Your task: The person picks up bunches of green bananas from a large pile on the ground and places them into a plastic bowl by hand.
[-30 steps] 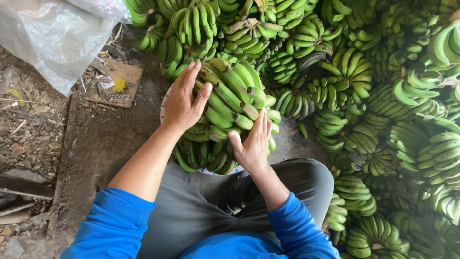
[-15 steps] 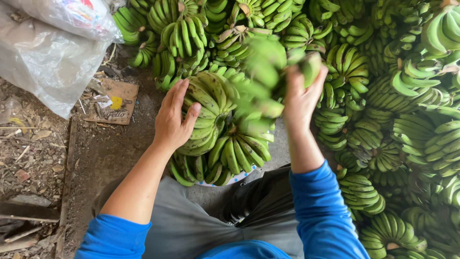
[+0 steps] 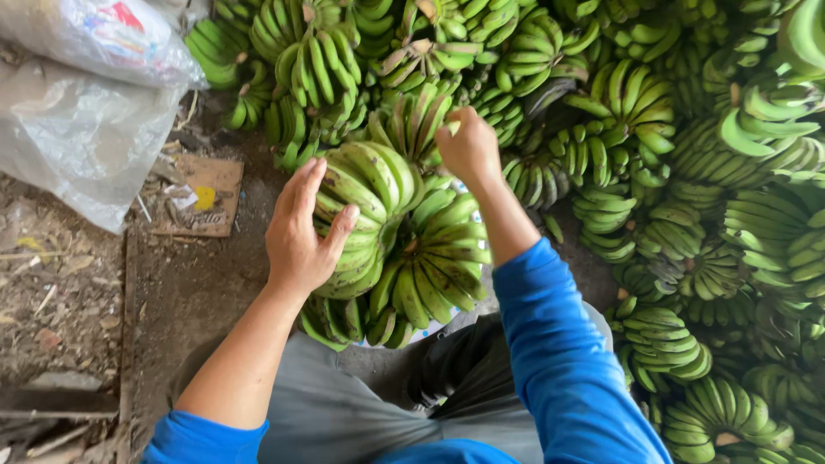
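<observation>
The left hand [image 3: 301,232] lies flat and spread over the outer curve of a green banana bunch [image 3: 365,215], thumb on one side and fingers on the other, steadying rather than clamping it. The right hand [image 3: 468,146] is curled shut round the top of a second bunch [image 3: 417,120] just behind it, at the near edge of the big banana pile [image 3: 687,172].

Both bunches sit on the floor [image 3: 189,292] right in front of the person's knees, with more bunches [image 3: 438,266] stacked beneath. To handle this well, I would keep the left palm broad so no single fruit takes the pressure, and grip with the right near the stem, not the fruit tips. A plastic sack [image 3: 77,129] and a scrap of cardboard [image 3: 202,198] lie toward the floor's left edge.
</observation>
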